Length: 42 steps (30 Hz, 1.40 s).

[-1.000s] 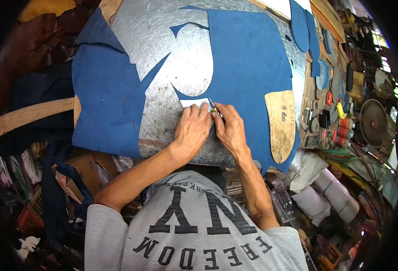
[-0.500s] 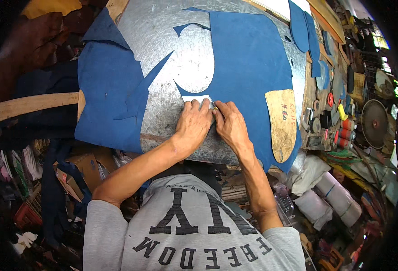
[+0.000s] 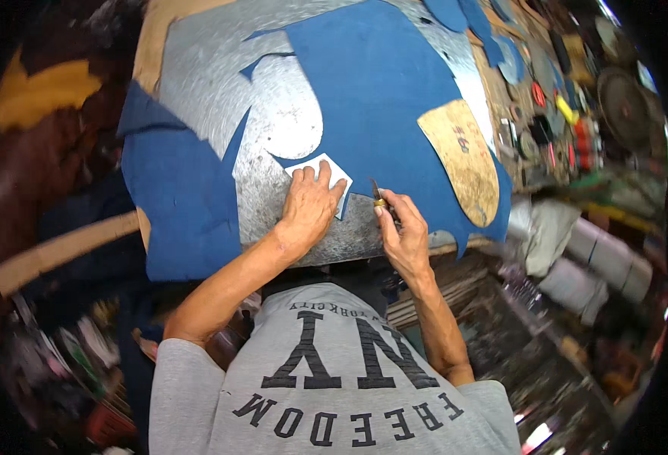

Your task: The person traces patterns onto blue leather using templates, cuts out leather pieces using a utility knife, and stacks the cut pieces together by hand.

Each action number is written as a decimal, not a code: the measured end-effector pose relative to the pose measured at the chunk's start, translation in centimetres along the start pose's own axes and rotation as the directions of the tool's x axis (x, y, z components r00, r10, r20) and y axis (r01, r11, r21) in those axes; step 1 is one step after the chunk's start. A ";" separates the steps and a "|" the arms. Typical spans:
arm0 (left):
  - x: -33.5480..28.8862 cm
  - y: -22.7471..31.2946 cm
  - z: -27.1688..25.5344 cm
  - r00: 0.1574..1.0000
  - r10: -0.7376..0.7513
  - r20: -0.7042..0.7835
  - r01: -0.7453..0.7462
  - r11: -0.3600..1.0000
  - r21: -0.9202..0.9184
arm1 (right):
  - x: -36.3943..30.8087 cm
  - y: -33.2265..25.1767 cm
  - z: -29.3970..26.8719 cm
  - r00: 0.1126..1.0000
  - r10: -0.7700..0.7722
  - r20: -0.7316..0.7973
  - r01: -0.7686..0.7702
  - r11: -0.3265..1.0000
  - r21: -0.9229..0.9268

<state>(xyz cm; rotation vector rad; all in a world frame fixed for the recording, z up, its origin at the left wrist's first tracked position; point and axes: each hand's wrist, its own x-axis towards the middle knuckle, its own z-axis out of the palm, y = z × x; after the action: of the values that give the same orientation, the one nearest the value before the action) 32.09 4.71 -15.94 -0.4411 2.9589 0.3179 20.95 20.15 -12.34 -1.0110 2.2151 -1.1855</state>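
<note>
My left hand (image 3: pixel 309 203) lies over a small white angular template (image 3: pixel 339 174), its fingers spread and pressing it down. The template rests at the lower edge of a large sheet of blue leather-like material (image 3: pixel 375 91), and a strip of blue shows along the template's right side. In my right hand (image 3: pixel 405 231) is a short knife (image 3: pixel 380 203), gripped near its brass-coloured collar. Its thin dark blade points up and away, apart from the template, over the blue sheet. The knife's handle is mostly hidden in my fingers.
A tan sole-shaped pattern (image 3: pixel 463 163) lies on the sheet's right. Under it all is a scratched metal plate (image 3: pixel 209 57). Another blue piece (image 3: pixel 186 205) hangs at the left table edge. Red-handled scissors (image 3: pixel 538 94) and thread spools (image 3: pixel 586 144) sit at right.
My right hand with the knife has moved right, away from the template. My left hand stays on the template, which shows more and sits tilted. The whole view has turned and shifted.
</note>
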 end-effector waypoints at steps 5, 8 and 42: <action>1.3 -0.2 -0.6 0.988 0.152 -0.007 -0.152 0.988 -0.029 | -2.3 0.9 6.5 0.894 0.355 -0.272 -0.295 0.926 0.237; 1.4 -0.8 0.6 0.972 0.222 -0.070 -0.223 0.975 0.001 | -1.9 -0.3 8.7 0.846 0.362 -0.392 -0.336 0.932 0.137; 2.0 -2.0 0.7 0.945 0.321 0.060 -0.326 0.941 0.096 | -4.5 -2.2 10.2 0.857 0.362 -0.366 -0.419 0.904 -0.087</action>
<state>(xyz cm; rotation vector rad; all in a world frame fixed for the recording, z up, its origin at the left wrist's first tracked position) 30.88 2.45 -17.30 0.0682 2.9796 0.1990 31.38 17.44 -15.91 -0.3821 2.6616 -1.0613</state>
